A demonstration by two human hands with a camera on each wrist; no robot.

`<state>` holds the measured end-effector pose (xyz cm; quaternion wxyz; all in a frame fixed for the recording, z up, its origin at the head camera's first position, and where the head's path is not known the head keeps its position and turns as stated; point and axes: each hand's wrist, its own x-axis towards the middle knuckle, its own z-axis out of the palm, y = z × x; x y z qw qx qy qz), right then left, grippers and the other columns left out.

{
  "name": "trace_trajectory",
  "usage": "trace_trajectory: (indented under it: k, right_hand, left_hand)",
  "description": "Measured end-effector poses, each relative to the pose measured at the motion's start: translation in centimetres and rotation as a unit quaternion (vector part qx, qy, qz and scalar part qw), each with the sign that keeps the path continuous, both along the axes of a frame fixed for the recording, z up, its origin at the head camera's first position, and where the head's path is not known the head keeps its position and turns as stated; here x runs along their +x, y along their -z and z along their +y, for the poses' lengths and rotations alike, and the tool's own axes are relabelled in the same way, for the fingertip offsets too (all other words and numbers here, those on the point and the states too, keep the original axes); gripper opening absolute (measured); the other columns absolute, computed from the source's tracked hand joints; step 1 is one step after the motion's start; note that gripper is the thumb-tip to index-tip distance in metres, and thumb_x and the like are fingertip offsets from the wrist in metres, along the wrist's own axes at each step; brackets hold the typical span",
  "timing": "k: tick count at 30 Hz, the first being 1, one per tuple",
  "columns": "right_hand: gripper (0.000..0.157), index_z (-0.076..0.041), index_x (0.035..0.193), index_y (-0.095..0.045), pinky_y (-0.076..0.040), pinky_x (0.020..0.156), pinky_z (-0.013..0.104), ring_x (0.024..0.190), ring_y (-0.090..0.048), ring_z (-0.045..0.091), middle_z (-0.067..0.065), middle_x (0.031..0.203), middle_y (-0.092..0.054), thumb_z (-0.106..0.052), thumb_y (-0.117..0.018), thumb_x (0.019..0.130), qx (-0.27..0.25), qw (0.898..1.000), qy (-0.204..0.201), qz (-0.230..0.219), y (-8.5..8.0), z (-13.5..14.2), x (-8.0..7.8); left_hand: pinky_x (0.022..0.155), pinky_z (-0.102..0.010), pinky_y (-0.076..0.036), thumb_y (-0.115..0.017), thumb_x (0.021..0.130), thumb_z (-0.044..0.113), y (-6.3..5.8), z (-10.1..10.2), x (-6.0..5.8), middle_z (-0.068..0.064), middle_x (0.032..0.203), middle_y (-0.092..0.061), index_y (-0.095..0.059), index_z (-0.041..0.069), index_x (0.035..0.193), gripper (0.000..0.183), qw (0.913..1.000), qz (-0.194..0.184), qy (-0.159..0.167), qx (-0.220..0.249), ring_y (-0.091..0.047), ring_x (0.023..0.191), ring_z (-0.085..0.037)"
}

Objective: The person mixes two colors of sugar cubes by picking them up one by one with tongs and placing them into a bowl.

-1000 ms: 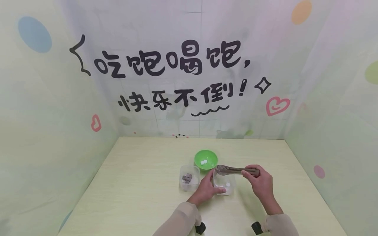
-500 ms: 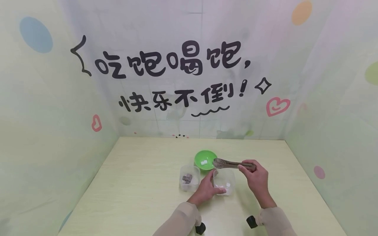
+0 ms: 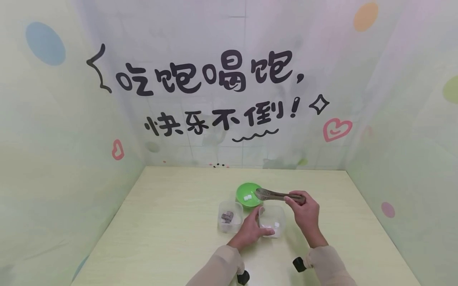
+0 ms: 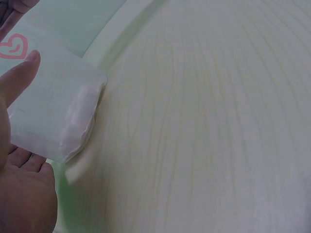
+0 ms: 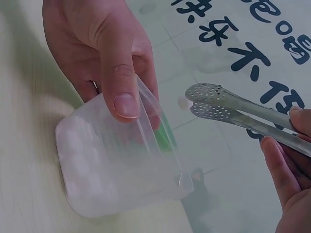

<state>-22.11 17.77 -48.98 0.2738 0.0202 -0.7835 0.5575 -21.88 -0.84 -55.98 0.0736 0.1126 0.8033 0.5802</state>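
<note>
My left hand (image 3: 249, 231) grips a clear plastic container (image 3: 273, 213) with small white pieces in its bottom; its thumb is on the near side. Metal tongs (image 3: 275, 195) with perforated ends are held in my right hand (image 3: 308, 214). In the right wrist view a small white piece (image 5: 184, 103) sits between the tong tips. The tips overlap the right rim of a green bowl (image 3: 240, 191) in the head view. Two white pieces (image 3: 248, 197) lie inside that bowl.
Left of my left hand stands a second clear container (image 3: 229, 228) with several grey-brown cubes (image 3: 227, 217). All of it is on a pale wooden table (image 3: 168, 222). Printed cloth walls enclose the table at the back and both sides.
My right hand has moved left and slightly up with the tongs, bringing their tips from above the held container to the green bowl's right side. The left hand and container stay in place.
</note>
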Motion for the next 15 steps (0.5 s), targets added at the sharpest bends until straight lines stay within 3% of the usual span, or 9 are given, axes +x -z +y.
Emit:
trace_trajectory:
  k: [15]
  right_hand:
    - [0.022,0.001,0.096,-0.068,-0.051,0.055,0.013,0.067,-0.063,0.001,0.014,0.080,-0.070,-0.006,-0.080,0.079,0.002,1.000,-0.009,-0.010,0.47,-0.93,-0.56]
  left_hand:
    - [0.113,-0.047,-0.029,-0.087,0.073,0.023,0.01,-0.05,0.00,-0.015,0.146,-0.045,-0.037,0.005,0.147,0.090,1.0000,0.002,0.002,-0.003,-0.038,0.136,-0.030]
